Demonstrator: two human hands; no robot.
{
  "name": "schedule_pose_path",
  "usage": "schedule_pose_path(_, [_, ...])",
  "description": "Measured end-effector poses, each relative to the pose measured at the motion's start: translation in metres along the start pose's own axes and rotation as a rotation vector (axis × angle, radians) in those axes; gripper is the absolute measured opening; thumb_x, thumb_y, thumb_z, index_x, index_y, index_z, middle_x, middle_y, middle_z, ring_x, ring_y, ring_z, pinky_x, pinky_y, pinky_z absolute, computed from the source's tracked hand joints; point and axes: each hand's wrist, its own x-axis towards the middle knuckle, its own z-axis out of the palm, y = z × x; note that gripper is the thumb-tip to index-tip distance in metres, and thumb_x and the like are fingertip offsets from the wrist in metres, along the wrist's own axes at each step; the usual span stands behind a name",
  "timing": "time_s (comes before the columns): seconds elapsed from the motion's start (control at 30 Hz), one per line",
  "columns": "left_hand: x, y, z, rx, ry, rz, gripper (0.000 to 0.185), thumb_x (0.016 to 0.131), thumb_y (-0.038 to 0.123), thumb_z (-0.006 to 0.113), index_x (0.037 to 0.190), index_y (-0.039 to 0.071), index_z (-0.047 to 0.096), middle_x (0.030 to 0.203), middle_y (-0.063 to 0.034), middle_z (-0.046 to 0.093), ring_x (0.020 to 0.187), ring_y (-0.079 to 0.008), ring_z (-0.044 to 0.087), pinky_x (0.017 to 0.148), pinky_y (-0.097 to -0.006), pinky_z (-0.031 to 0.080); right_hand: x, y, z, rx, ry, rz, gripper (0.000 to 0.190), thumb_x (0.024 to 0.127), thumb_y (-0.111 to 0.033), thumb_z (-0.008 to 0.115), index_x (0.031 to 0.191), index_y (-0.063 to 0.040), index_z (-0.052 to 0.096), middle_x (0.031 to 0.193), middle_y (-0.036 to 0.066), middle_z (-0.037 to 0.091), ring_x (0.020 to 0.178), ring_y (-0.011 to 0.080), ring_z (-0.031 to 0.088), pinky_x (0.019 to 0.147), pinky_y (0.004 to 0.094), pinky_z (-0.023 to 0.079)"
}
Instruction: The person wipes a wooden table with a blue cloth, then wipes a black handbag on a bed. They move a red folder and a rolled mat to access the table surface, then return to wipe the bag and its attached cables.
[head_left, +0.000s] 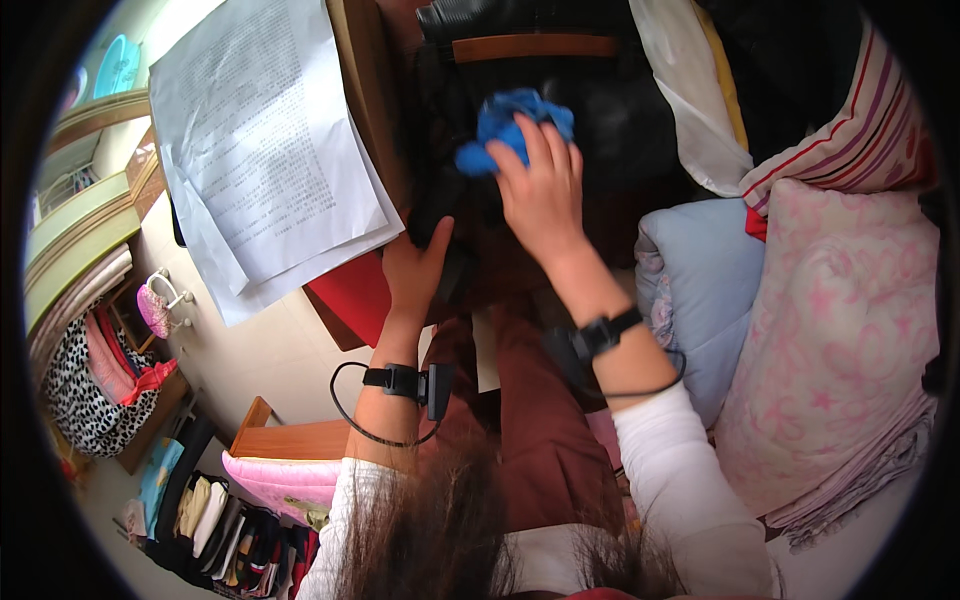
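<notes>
My right hand (541, 187) grips a crumpled blue cloth (525, 124), held over a black leather-like item with an orange-brown strip (534, 48). Lower and to the left, my left hand (414, 268) has its thumb apart from the fingers. It is beside a dark object that is hard to make out, and whether it holds that object cannot be seen. Printed paper sheets (262, 150) lie just left of my left hand, above a red flat item (351, 296). Both wrists wear black straps with small devices and cables.
At the right are a folded light-blue quilt (701, 285), a pink patterned bedding bundle (825, 322) and a striped cushion (862, 142). White fabric (694, 97) hangs near the black item. A small pink-seated stool (155, 310) stands on the floor at the left, with clothes (240, 532) lower left.
</notes>
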Motion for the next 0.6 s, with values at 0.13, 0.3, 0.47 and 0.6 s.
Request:
schedule_pose_path(0.13, [0.000,0.003,0.007,-0.009,0.004,-0.019,0.061,0.090,0.038,0.072,0.133,-0.001,0.053,0.118,-0.0244,0.066,0.110,-0.0388,0.064,0.093,-0.0415,0.050,-0.072,0.030,0.005,-0.063,0.060,-0.013,0.021,0.089,-0.013,0.065,0.109,-0.019,0.067,0.140,0.013,0.049,0.127,0.0353,0.052,0.105,0.0500,0.044])
schedule_pose_path(0.3, [-0.003,0.009,0.011,0.198,0.147,0.145,0.061,0.091,0.039,0.068,0.135,0.001,0.051,0.124,-0.0252,0.061,0.114,-0.0457,0.057,0.097,-0.0467,0.046,-0.009,0.092,-0.030,-0.250,0.095,0.226,0.024,0.092,-0.012,0.060,0.116,-0.010,0.059,0.143,0.016,0.046,0.138,0.0379,0.040,0.113,0.0613,0.029])
schedule_pose_path(0.47, [-0.006,0.068,0.031,0.087,0.247,0.331,0.044,0.086,0.016,0.067,0.127,0.002,0.058,0.128,-0.0193,0.059,0.119,-0.0402,0.055,0.101,-0.0449,0.044,-0.017,0.082,-0.024,-0.123,0.058,0.103,0.034,0.084,-0.005,0.068,0.116,-0.004,0.056,0.144,0.015,0.045,0.140,0.0424,0.035,0.114,0.0550,0.032])
schedule_pose_path(0.6, [0.037,0.122,0.056,-0.020,0.271,0.567,0.035,0.081,0.000,0.065,0.115,0.002,0.063,0.126,-0.0173,0.059,0.121,-0.0376,0.055,0.103,-0.0439,0.043,-0.023,0.103,-0.032,-0.228,-0.038,0.013,0.038,0.082,-0.008,0.072,0.117,-0.008,0.057,0.143,0.007,0.049,0.142,0.0289,0.038,0.117,0.0506,0.029])
